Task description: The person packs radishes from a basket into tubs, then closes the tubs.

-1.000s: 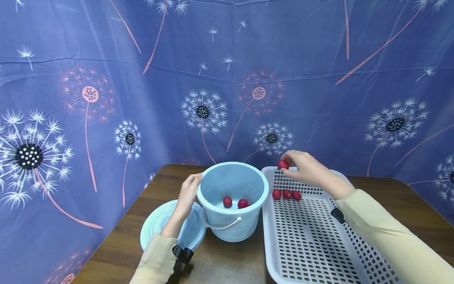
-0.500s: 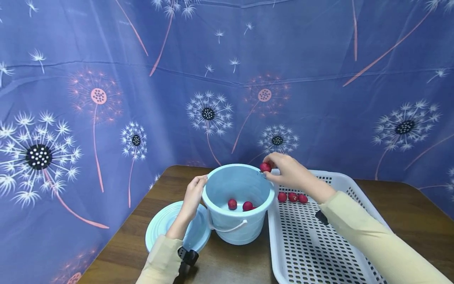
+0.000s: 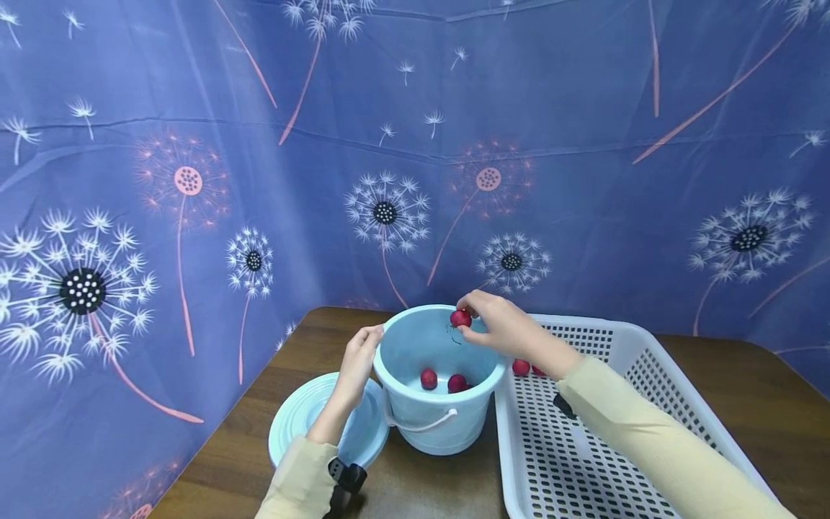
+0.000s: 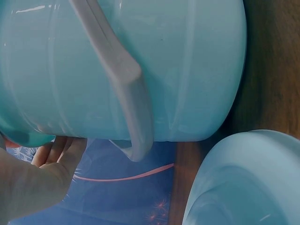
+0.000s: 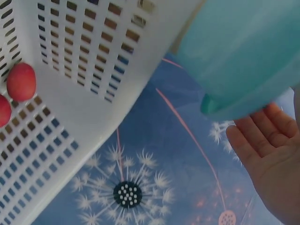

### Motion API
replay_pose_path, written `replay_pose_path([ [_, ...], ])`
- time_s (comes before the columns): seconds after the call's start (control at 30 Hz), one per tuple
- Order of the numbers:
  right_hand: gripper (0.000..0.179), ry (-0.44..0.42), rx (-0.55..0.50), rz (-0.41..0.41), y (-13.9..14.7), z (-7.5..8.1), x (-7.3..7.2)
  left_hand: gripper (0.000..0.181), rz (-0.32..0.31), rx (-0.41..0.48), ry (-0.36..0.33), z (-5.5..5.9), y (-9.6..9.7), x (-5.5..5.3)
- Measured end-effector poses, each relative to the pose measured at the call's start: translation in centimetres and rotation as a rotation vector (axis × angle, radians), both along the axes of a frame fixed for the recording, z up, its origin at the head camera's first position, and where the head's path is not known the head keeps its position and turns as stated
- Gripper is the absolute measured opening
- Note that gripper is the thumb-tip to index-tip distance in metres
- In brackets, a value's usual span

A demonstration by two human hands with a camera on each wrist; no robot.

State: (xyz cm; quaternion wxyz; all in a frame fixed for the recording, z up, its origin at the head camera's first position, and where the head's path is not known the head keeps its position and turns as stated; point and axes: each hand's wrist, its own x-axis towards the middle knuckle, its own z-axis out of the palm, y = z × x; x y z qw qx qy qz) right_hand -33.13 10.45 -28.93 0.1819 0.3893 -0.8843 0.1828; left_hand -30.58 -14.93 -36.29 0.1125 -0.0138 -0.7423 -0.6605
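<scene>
A light blue bucket point(image 3: 441, 429) stands upright on the table, its white handle point(image 4: 131, 89) hanging down the side. My left hand point(image 3: 358, 360) grips its rim at the left, the fingers point(image 4: 65, 152) reaching behind the wall in the left wrist view. Over the right part of the opening, my right hand point(image 3: 498, 324) pinches a red radish point(image 3: 461, 318) with thin strands below it. More radishes point(image 3: 429, 378) lie on the bucket's floor. In the right wrist view the held radish is hidden, and the hand point(image 5: 276, 154) shows beside the bucket wall.
Right of the bucket sits a white perforated basket point(image 3: 508, 468), with radishes point(image 5: 21, 82) in it, partly covered by my right arm in the head view. A round blue lid point(image 3: 292, 425) lies left, under my left forearm. A blue dandelion-print cloth point(image 3: 389, 86) hangs behind.
My right hand has carried the radish leftward from above the basket to over the bucket opening. The left hand keeps its hold on the rim. The head view has shifted slightly.
</scene>
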Motion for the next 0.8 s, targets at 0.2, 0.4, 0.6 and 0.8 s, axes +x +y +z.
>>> replay_pose_path([
  [0.2,0.024,-0.006,0.018,0.038,-1.0,-1.3,0.0,0.042,0.001,-0.012,-0.008,-0.4,0.5,0.3],
  [0.4,0.021,-0.025,0.061,0.067,-2.6,-2.2,0.0,0.039,0.007,0.000,-0.015,-0.8,0.6,0.6],
  [0.6,0.017,-0.019,0.068,0.093,-3.5,-2.4,-0.2,0.038,0.004,0.011,-0.014,-0.5,0.5,0.3],
  [0.8,0.020,-0.018,0.048,0.086,-3.9,-2.0,-0.7,0.037,0.012,0.004,-0.013,0.3,0.3,-0.2],
])
